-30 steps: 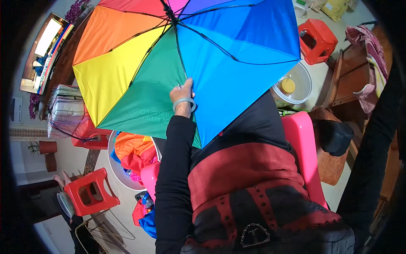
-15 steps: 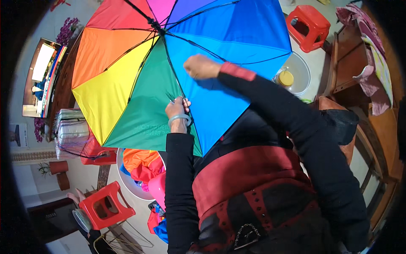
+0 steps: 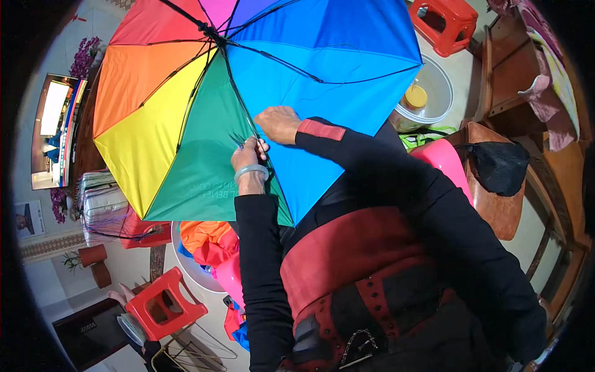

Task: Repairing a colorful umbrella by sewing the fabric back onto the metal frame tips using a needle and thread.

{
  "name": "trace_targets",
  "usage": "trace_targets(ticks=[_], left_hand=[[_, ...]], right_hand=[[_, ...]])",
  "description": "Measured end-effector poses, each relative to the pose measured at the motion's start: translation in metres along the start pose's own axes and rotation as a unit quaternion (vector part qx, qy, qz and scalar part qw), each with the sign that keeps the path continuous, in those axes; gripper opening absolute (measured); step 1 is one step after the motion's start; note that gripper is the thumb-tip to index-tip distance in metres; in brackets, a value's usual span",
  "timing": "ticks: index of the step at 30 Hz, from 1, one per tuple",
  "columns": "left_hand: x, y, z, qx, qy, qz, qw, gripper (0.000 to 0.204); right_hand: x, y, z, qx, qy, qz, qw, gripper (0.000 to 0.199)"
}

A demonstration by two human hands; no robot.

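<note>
An opened rainbow-coloured umbrella [image 3: 211,124] spreads before me with its underside, black ribs and shaft showing. My left hand [image 3: 250,158], with a pale bangle on the wrist, pinches the rib and cloth where the green and light blue panels meet. Dark thread ends stick out beside its fingers. Close above it, my right hand [image 3: 279,124] is closed at the same rib, its fingertips partly hidden; what they grip is too small to make out. A thin dark thread [image 3: 353,46] loops across the blue panels.
A basin [image 3: 201,279] of bright folded cloth stands below the umbrella at left, near a red stool [image 3: 164,304]. At right are a clear tub [image 3: 437,93] with a yellow-lidded jar [image 3: 415,97], another red stool [image 3: 443,25] and a black bag [image 3: 499,167] on brown leather.
My right hand has come down and left, from above the blue panel to the rib beside my left hand. The umbrella and left hand sit slightly further left in view.
</note>
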State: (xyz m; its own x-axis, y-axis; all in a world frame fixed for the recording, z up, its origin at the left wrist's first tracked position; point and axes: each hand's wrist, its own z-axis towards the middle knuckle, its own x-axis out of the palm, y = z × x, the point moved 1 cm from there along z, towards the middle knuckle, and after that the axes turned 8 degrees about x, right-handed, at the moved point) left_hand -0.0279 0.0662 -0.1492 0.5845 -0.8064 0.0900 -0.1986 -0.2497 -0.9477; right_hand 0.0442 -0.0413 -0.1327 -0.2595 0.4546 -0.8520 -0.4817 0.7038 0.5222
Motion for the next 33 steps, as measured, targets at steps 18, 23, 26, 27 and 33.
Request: trace_targets(ticks=[18,23,26,27,33], left_hand=[[0.005,0.004,0.006,0.008,-0.011,-0.075,0.997,0.016],[0.010,0.003,0.006,0.001,-0.036,-0.067,0.997,0.018],[0.013,-0.001,0.002,-0.005,-0.053,-0.064,0.997,0.019],[0.014,-0.001,0.001,-0.009,-0.061,-0.055,0.997,0.019],[0.019,0.001,0.005,-0.018,-0.080,-0.040,0.996,0.019]], right_hand=[[0.007,0.001,0.002,-0.056,-0.013,0.076,0.995,0.011],[0.010,-0.005,0.007,-0.108,-0.022,0.072,0.991,0.011],[0.011,-0.005,0.007,-0.095,-0.019,0.079,0.992,0.010],[0.012,-0.005,0.007,-0.089,-0.019,0.082,0.992,0.009],[0.011,-0.005,0.004,-0.080,-0.027,0.062,0.994,0.011]])
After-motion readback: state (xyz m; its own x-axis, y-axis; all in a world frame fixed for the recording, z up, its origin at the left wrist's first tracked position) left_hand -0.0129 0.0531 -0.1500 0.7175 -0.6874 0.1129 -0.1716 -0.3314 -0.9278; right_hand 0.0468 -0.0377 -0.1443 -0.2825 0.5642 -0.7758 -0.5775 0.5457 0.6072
